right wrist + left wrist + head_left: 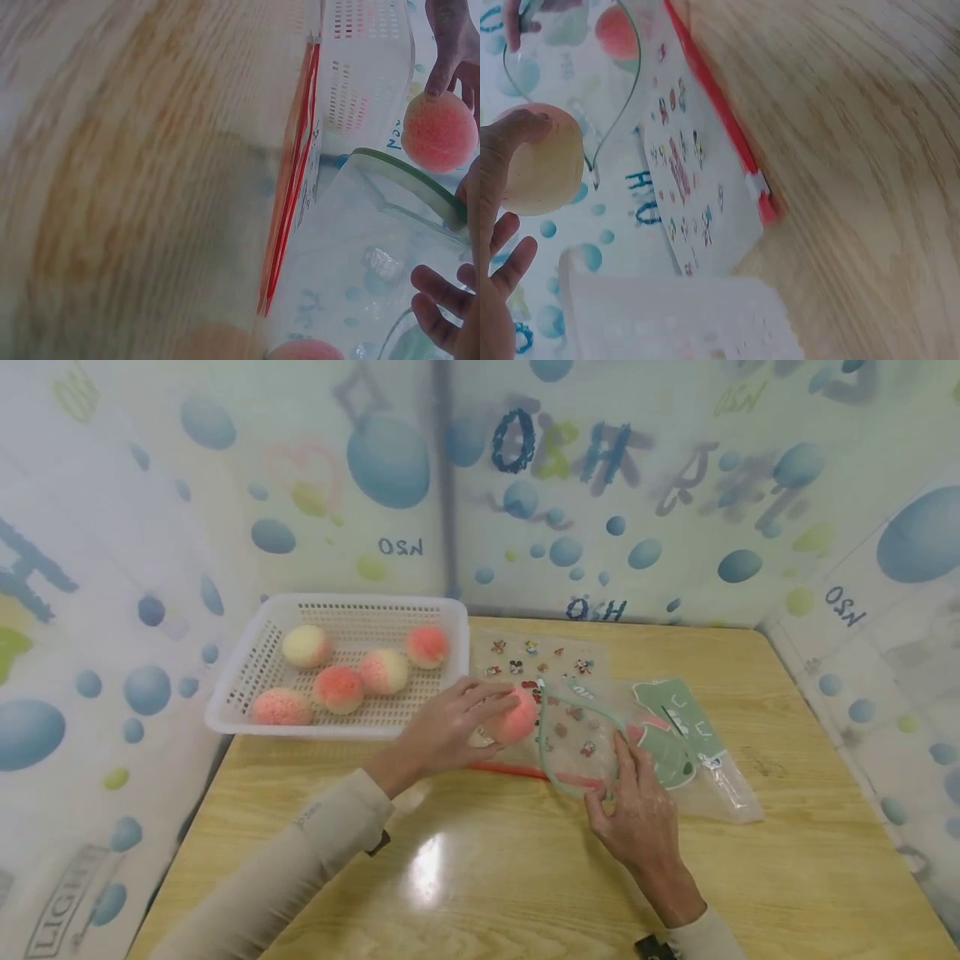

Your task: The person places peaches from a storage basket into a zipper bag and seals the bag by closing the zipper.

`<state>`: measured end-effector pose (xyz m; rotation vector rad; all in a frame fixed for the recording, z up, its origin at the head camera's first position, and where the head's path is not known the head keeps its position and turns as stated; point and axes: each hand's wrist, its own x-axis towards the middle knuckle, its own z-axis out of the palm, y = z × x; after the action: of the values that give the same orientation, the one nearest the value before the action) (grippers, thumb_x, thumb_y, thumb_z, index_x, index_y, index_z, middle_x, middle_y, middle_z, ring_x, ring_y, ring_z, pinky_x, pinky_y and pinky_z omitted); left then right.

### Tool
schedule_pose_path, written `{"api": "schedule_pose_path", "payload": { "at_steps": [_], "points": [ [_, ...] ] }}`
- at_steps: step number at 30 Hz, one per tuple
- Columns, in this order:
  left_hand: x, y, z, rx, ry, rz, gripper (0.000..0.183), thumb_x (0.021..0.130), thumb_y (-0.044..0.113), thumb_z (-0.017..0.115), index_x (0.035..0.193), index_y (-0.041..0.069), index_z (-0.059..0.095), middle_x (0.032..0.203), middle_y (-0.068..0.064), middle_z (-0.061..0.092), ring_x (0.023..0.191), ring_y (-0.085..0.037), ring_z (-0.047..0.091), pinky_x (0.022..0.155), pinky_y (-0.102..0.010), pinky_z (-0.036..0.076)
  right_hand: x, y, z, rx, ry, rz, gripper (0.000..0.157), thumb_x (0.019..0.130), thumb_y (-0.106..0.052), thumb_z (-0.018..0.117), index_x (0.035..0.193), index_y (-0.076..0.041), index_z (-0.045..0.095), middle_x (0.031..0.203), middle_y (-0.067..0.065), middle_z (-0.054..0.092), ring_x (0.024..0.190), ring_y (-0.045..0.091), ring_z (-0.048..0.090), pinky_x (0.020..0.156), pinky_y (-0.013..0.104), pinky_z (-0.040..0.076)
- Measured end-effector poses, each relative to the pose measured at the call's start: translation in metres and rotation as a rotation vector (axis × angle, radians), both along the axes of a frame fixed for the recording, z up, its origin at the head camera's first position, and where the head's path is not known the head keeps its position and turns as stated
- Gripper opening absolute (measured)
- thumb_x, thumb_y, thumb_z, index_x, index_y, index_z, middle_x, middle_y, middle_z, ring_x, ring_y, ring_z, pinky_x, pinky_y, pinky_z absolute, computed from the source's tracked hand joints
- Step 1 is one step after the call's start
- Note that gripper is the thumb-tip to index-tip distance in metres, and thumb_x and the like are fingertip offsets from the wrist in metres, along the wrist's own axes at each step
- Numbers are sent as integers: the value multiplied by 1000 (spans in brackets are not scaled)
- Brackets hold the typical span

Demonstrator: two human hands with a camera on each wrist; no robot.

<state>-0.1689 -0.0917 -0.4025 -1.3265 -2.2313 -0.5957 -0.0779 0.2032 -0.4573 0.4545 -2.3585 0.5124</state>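
Note:
My left hand (448,727) holds a pink and pale-yellow peach (517,720) just left of the mouth of a clear zip bag. Fingertips and thumb grip the peach's sides in the left wrist view. The bag (701,727) has a green rim and a green cartoon print. With my right hand (641,814) I pinch that rim, and the mouth gapes in a loop facing the peach. A rounded pink-red shape (617,34) shows through the bag; whether it is a peach or print I cannot tell.
A white perforated basket (225,714) stands at the back left with several peaches, one of them pale yellow (303,646). Beneath the green-rimmed bag lies another clear bag (517,647) with small cartoon prints and a red zip edge (289,187). Patterned curtains (525,552) border the wooden table (525,877).

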Motion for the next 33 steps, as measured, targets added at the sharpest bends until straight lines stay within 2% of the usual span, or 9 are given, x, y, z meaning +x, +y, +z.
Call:
{"api": "schedule_pose_path", "payload": {
  "at_steps": [10, 16, 20, 25, 33],
  "points": [
    [8, 33, -14, -47, 13, -75, 66, 74, 24, 90, 133, 8, 66, 139, -7, 61, 111, -23, 58, 94, -28, 50, 2, 1, -3, 7, 44, 5, 73, 79, -24, 49, 144, 9, 48, 116, 29, 56, 56, 30, 50, 34, 42, 41],
    [12, 42, -18, -148, 4, -55, 67, 80, 31, 87, 140, 14, 62, 145, -3, 57, 116, -22, 56, 97, -31, 49, 0, 0, -4, 11, 50, 8, 72, 80, -25, 48, 143, 10, 48, 115, 29, 56, 55, 26, 47, 34, 38, 39],
    [17, 47, -21, -202, -35, -37, 68, 82, 35, 84, 143, 16, 60, 147, -3, 55, 121, -26, 56, 103, -35, 47, 1, -1, -4, 13, 43, 10, 73, 79, -24, 49, 143, 10, 48, 115, 29, 55, 55, 26, 46, 35, 38, 40],
    [20, 57, -26, -226, -90, -49, 67, 84, 36, 84, 144, 17, 59, 148, -3, 54, 122, -26, 56, 106, -36, 44, 2, -1, -3, 14, 39, 8, 74, 77, -21, 52, 144, 9, 47, 116, 28, 55, 55, 24, 45, 35, 38, 40],
    [17, 71, -30, -294, -76, -40, 66, 86, 40, 80, 144, 19, 58, 144, -2, 56, 116, -24, 58, 92, -34, 53, 3, 0, -3, 41, 0, -5, 74, 78, -21, 54, 145, 11, 45, 118, 30, 54, 57, 23, 45, 38, 34, 40]
  ]
}}
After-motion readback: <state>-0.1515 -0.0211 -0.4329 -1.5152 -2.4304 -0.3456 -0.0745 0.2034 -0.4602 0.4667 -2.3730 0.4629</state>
